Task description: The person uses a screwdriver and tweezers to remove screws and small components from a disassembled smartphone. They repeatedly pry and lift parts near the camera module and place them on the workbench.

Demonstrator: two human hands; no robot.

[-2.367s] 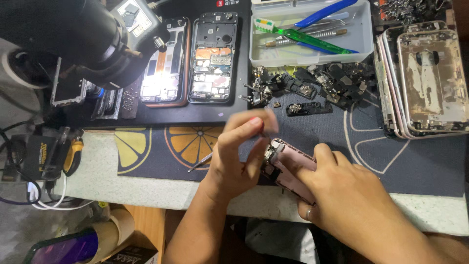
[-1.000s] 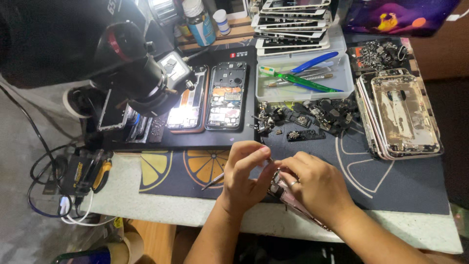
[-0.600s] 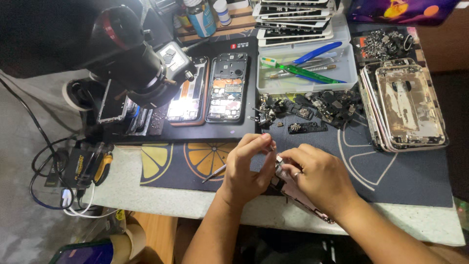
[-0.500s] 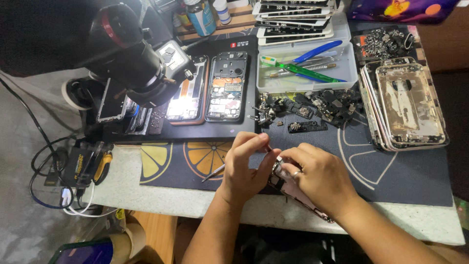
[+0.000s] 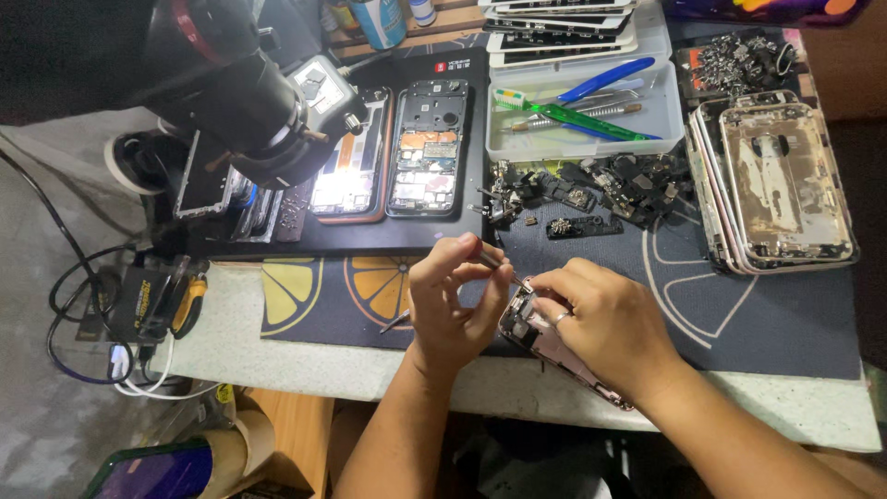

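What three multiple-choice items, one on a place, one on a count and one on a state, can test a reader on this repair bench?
1. Where does the clear tray sit?
A. Right of the open phones
B. On the floor
C. Under the microscope

2. How many open phones lie side by side on the black mat?
A. Two
B. Five
C. None

3. What is the left hand doing?
A. Lying flat on the mat
B. Pinching a thin tool
C. Holding a bottle

Answers:
1 A, the tray is right of the phones.
2 A, two lie below the microscope.
3 B, its fingers pinch the tool over the pink phone that the right hand steadies.
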